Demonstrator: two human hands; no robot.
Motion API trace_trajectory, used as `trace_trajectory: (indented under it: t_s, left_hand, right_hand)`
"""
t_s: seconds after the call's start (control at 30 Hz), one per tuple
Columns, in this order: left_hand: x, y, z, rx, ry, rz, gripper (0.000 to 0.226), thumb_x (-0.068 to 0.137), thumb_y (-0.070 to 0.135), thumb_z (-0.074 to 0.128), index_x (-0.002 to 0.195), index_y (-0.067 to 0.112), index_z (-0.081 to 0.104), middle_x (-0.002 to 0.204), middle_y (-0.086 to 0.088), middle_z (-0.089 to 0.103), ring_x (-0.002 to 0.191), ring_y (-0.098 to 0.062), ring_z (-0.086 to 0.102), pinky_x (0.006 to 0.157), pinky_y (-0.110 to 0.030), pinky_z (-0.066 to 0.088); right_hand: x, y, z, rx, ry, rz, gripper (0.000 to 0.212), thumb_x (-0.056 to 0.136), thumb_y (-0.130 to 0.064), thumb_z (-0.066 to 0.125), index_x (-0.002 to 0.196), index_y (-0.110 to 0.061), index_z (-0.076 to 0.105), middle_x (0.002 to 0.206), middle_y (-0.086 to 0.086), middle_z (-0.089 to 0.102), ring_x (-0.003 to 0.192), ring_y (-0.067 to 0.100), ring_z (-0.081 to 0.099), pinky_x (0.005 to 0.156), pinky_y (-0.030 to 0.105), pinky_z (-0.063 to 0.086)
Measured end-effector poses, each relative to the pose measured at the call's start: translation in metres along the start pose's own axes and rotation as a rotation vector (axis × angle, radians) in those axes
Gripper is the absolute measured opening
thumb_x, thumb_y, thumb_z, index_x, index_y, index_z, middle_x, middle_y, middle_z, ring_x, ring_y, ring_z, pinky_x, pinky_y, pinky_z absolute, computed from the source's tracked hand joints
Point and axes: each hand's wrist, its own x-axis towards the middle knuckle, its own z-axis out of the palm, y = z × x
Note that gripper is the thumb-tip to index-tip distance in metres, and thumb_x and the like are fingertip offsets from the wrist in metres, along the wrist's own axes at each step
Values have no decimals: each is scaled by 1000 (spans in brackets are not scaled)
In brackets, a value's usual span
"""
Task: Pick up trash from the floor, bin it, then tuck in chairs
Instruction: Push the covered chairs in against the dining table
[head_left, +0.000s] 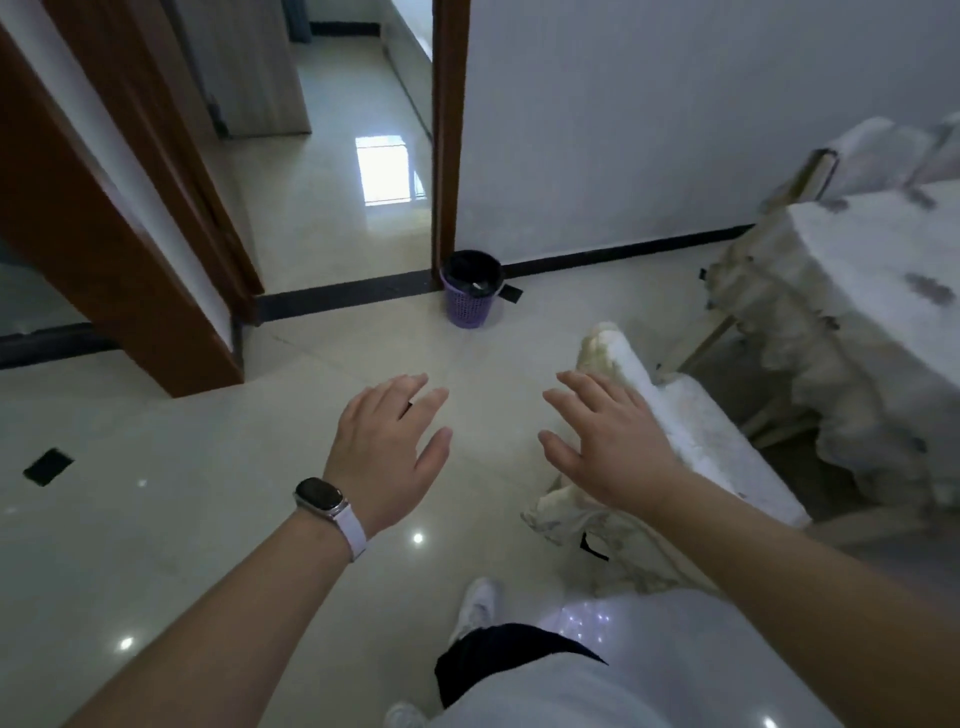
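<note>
Hands both out in front, palms down, fingers straight & spread, nothing held. Left hand (387, 447) is over bare floor (156, 519), w/ a watch (321, 496) on its wrist. Right hand (608, 441) is above the back of a cloth-covered chair (696, 436); contact can't tell. Chair stands apart from the table (857, 291), which is draped in white cloth, at right. Purple bin (470, 296) w/ black liner sits on the floor ahead, by the wall beside the door frame (445, 130); sth pale lies inside. Dark flat patch (48, 466) on the floor far left; can't tell what it is.
</note>
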Motion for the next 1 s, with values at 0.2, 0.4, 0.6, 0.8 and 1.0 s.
trace_trajectory:
  t_s: [0.2, 0.4, 0.6, 0.8, 1.0]
  left_hand:
    - [69, 14, 32, -19, -42, 140, 42, 91, 40, 48, 124, 18, 63, 130, -7, 60, 120, -28, 54, 101, -43, 40]
    - [138, 44, 66, -58, -95, 335, 40, 89, 38, 52, 122, 17, 65, 129, -8, 61, 120, -29, 56, 99, -45, 44]
    - [179, 84, 93, -91, -216, 563, 42, 91, 40, 47, 123, 17, 63, 129, -9, 61, 120, -29, 55, 100, -46, 43]
    - [211, 107, 128, -133, -334, 789, 42, 92, 40, 47, 125, 18, 62, 131, -9, 60, 122, -29, 53, 101, -44, 41]
    - [224, 128, 160, -217, -508, 971, 45, 94, 44, 43, 126, 18, 61, 130, -7, 59, 118, -28, 54, 100, -46, 44]
  right_hand:
    - [18, 47, 28, 61, 5, 178, 53, 90, -53, 42, 127, -20, 60, 136, 4, 56, 125, 27, 50, 101, 43, 41]
    - [18, 92, 42, 42, -5, 336, 51, 91, -52, 43, 126, -19, 60, 135, 3, 56, 123, 24, 51, 100, 41, 42]
    - [-17, 115, 44, 2, 11, 489, 50, 88, -52, 46, 121, -20, 62, 130, 5, 60, 119, 27, 54, 97, 40, 44]
    - [-53, 112, 47, -13, 42, 691, 48, 86, -49, 50, 120, -18, 64, 131, 8, 59, 118, 29, 54, 96, 42, 44]
    - [-77, 83, 42, -82, 47, 914, 46, 85, -48, 54, 117, -17, 64, 129, 8, 60, 117, 28, 54, 95, 42, 45]
